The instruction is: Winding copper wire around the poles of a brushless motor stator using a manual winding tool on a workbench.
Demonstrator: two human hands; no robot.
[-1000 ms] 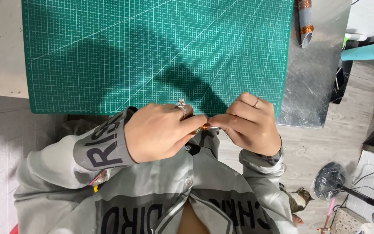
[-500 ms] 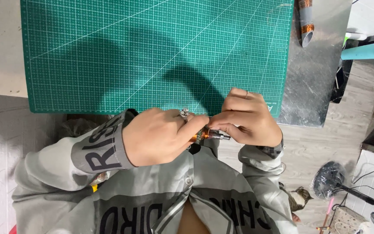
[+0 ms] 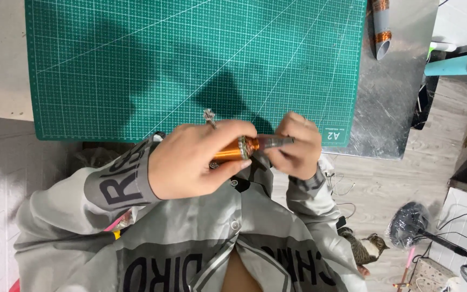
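Head view, copper coil point(image 3: 232, 150) now exposed, hands parted

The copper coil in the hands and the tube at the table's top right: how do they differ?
The coil is held between the left hand and right hand, off the table; the tube lies untouched on the metal table. The coil is one solid band of copper winding, with a grey stub sticking out; the tube is mostly grey with narrow copper bands. Both are cylindrical with copper-coloured windings.

copper-wound coil point(image 3: 232, 150) mostly hidden inside hands, grey tube point(image 3: 380, 27) cut by top edge
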